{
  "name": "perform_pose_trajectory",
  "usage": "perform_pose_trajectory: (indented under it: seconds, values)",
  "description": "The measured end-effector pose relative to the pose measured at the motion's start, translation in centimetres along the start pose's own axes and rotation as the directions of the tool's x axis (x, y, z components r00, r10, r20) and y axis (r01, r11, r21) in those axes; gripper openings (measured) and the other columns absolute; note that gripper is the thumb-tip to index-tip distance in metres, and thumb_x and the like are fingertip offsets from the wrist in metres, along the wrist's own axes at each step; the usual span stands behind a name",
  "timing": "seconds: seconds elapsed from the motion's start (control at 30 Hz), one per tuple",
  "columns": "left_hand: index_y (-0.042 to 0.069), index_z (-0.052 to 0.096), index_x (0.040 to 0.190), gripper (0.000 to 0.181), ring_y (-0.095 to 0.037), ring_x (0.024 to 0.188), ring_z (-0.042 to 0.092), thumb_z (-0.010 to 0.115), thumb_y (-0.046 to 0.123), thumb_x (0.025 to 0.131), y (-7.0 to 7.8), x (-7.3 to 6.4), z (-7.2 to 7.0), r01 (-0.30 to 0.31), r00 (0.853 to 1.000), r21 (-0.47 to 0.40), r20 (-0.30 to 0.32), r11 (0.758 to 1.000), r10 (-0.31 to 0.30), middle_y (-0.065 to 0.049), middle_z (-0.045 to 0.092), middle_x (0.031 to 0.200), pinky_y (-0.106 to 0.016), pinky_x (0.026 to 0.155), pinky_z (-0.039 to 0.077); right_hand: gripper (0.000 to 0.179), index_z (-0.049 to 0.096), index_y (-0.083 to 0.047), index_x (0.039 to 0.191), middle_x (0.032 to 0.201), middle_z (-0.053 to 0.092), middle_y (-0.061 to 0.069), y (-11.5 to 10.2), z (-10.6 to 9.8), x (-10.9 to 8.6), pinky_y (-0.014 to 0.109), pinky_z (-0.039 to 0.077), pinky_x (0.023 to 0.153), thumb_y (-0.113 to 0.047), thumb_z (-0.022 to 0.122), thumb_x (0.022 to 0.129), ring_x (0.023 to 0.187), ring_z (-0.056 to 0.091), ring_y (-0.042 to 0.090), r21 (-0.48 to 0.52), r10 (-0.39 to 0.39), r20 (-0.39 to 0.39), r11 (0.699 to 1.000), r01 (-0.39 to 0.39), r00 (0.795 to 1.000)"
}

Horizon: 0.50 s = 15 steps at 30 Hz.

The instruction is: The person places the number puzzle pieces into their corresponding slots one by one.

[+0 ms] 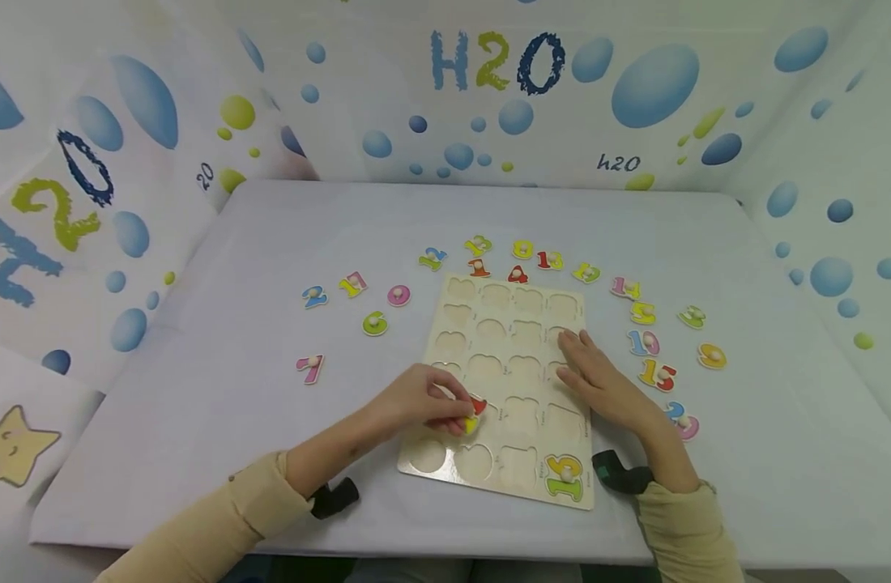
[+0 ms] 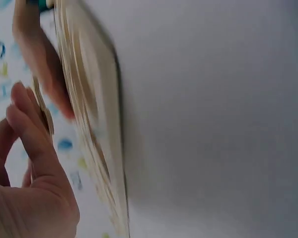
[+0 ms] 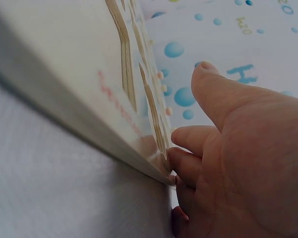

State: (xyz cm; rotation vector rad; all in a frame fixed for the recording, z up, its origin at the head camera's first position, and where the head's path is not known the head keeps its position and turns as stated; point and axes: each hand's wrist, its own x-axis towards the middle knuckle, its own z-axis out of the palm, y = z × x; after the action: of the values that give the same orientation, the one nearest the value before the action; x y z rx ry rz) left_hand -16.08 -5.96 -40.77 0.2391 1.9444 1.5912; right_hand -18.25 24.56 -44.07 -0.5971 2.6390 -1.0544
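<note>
In the head view my left hand (image 1: 427, 395) pinches a red and yellow puzzle piece (image 1: 478, 405) over the lower left part of a pale wooden puzzle board (image 1: 500, 380). The fingers partly cover the piece, so which number it is stays hidden. From the left wrist view, the piece (image 2: 43, 106) is seen nearly edge-on at the fingertips. My right hand (image 1: 598, 380) rests on the board's right edge with its fingers extended and relaxed. A green and orange number 16 piece (image 1: 564, 478) lies in the board's bottom right recess; other recesses show bare wood.
Several knobbed number pieces lie around the board, such as a pink 7 (image 1: 312, 368) at left, a red 4 (image 1: 517, 274) behind, and a 15 (image 1: 658, 375) at right. Black wrist straps (image 1: 334, 498) hang near both forearms. A white cloth (image 1: 198, 453) covers the table.
</note>
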Motion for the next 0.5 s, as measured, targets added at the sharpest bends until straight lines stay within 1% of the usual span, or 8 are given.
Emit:
perform_pose_trajectory:
  seconds: [0.1,0.23,0.37,0.5]
  values:
    - [-0.005,0.066,0.088,0.012,-0.020,0.061,0.067,0.071,0.005,0.082,0.0,-0.3,2.5,0.021,0.999,-0.067,0.026,0.998,-0.020,-0.014,0.067,0.069,-0.029,0.060,0.055,0.065,0.016,0.000,0.148,0.154,0.010,0.014,-0.1,-0.1,-0.1,0.051,0.002,0.109,-0.034,0.044,0.100,0.140,-0.006,0.028,-0.002,0.006,0.001,1.000,-0.006,1.000]
    - [-0.005,0.066,0.086,0.009,-0.021,0.060,0.067,0.070,0.002,0.082,0.0,-0.4,5.1,0.072,0.997,-0.138,0.044,0.988,-0.066,-0.015,0.067,0.069,-0.027,0.058,0.054,0.065,0.016,-0.001,0.148,0.154,0.010,0.014,-0.1,-0.1,-0.1,0.051,0.003,0.109,-0.034,0.043,0.100,0.140,-0.005,0.028,-0.007,0.009,0.001,1.000,-0.009,1.000]
    - [-0.004,0.067,0.087,0.008,-0.020,0.060,0.067,0.070,0.001,0.082,-0.3,-0.5,6.6,0.115,0.993,-0.170,0.056,0.979,-0.107,-0.015,0.067,0.070,-0.024,0.056,0.053,0.064,0.016,0.002,0.148,0.153,0.011,0.017,0.0,-0.1,0.1,0.052,0.002,0.108,-0.031,0.043,0.100,0.139,-0.005,0.031,-0.004,-0.010,-0.003,1.000,0.010,1.000]
    - [-0.006,0.065,0.090,0.008,-0.023,0.064,0.068,0.067,-0.001,0.084,-0.5,-0.4,7.4,0.133,0.991,-0.199,0.058,0.971,-0.124,-0.016,0.067,0.073,-0.026,0.057,0.054,0.063,0.016,0.003,0.147,0.153,0.011,0.019,0.0,-0.1,0.1,0.052,0.002,0.108,-0.029,0.044,0.100,0.139,-0.004,0.033,-0.014,-0.016,-0.004,1.000,0.016,1.000]
